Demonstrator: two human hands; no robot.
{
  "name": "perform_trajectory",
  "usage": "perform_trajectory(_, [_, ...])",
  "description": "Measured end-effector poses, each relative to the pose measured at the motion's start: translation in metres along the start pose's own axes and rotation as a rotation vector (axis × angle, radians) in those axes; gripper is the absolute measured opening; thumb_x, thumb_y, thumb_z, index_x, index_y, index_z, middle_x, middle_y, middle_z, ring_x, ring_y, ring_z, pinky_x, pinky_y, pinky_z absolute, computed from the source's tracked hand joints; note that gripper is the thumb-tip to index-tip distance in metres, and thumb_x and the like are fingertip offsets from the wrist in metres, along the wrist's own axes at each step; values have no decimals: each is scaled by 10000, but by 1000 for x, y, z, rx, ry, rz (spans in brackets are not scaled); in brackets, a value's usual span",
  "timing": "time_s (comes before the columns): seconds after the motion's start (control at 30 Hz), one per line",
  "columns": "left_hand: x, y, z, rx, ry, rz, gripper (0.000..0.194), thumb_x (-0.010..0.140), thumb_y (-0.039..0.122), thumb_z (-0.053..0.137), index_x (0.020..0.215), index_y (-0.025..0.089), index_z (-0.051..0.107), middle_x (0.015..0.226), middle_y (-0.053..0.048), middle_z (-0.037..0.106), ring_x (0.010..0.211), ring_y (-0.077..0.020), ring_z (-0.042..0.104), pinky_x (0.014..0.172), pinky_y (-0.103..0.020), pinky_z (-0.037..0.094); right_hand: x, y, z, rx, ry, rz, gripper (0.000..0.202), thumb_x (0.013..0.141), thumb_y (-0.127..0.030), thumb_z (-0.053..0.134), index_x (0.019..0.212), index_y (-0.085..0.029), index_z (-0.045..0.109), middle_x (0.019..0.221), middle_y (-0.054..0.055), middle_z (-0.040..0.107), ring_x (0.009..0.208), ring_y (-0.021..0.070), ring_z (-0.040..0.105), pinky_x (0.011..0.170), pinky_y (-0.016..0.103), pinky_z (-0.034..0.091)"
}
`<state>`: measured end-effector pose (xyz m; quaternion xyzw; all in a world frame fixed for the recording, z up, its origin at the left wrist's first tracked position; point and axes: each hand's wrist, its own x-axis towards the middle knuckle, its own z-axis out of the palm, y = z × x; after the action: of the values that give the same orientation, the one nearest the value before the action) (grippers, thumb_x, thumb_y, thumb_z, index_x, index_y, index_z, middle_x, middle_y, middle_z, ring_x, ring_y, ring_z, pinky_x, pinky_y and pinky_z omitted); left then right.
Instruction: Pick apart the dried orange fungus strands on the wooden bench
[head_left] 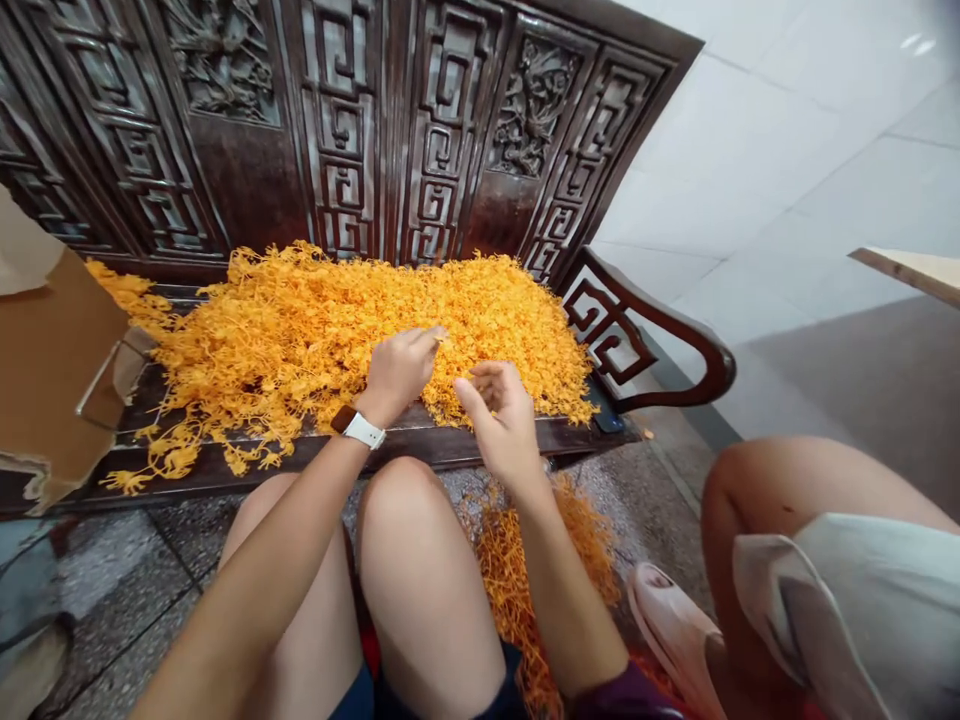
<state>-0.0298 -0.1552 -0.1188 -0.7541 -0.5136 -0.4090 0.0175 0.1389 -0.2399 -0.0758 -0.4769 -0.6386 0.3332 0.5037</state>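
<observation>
A wide heap of orange, stringy pieces (285, 320) covers the seat of a dark wooden bench (420, 445). Over the middle of the heap, my left hand (401, 372), with a white-strapped watch (364, 428) on its wrist, has its thumb and fingers pressed together around a small bit that I cannot make out clearly. To its right, my right hand (504, 410) hovers at the heap's front edge, thumb and fingers apart and curved, with nothing visible between them. The two hands do not touch.
Carved panels (255, 170) form the bench's back, and a curved armrest (675, 370) stands at its right end. A torn cardboard box (60, 360) sits at the left. Orange strands (510, 570) lie below, near another person's leg (795, 480) and pink shoe (667, 610).
</observation>
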Motion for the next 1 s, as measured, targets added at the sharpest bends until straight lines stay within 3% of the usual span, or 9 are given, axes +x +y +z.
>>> perform_trajectory(0.13, [-11,21,2,68,-55,261,310,1057,271,520,1215,193,775,874,-107,757,831,-253,696,651,-340,467,20,10,-8,-429,-65,-162,409,1010,-483,642,730,-229,488,658,-29,488,609,144,413,639,305,289])
perform_trajectory(0.27, [-6,15,10,-121,-52,290,297,1055,223,510,1124,207,799,878,-94,775,847,-235,711,705,-330,512,4,-6,-9,-362,-275,-300,435,1108,-377,439,701,-229,484,656,-16,499,617,147,442,663,310,328])
perform_trajectory(0.43, [14,-23,16,-528,-37,-22,286,1046,273,534,993,216,809,1031,-84,823,971,-230,764,861,-351,562,-49,-28,14,269,-1343,-499,331,1066,-426,549,809,-242,648,757,2,686,716,125,641,692,238,491])
perform_trajectory(0.47, [16,-29,14,-551,-40,-70,293,1047,340,550,982,213,806,1004,-83,820,942,-231,760,831,-344,555,-51,-29,16,413,-1446,-469,312,1028,-450,626,806,-235,661,746,2,693,699,117,655,659,214,497])
perform_trajectory(0.53, [18,-36,7,-568,-29,-127,335,1050,428,544,1006,207,792,910,-70,798,813,-209,727,731,-317,516,-43,-27,14,637,-1289,-317,322,965,-546,696,905,-230,718,733,-3,686,615,103,622,560,191,470])
perform_trajectory(0.67, [15,-34,-3,-613,59,-213,309,1043,452,564,1213,219,673,709,1,673,610,-157,606,626,-294,433,-14,-21,-8,818,-547,85,815,929,-887,339,1375,-280,651,742,-13,615,464,103,333,364,207,248])
perform_trajectory(0.8, [20,-30,0,-893,141,-343,399,1037,350,611,1385,198,488,834,-48,745,834,-171,718,813,-325,521,-23,-10,-20,827,-593,248,799,911,-887,397,1318,-268,698,633,-25,559,431,104,344,396,230,289])
perform_trajectory(0.9, [27,-35,2,-1081,181,-460,361,1094,344,485,1418,189,514,1073,-128,785,1042,-182,739,909,-357,545,-36,2,-16,590,-709,261,456,964,-605,653,1204,-228,747,718,19,661,559,124,517,525,250,406])
perform_trajectory(1.0, [28,-40,-4,-1171,162,-509,410,1130,408,324,1324,231,639,1215,-117,764,1146,-186,725,911,-360,571,-36,15,-3,365,-617,308,303,964,-434,721,1169,-212,748,781,20,693,649,123,560,608,255,448])
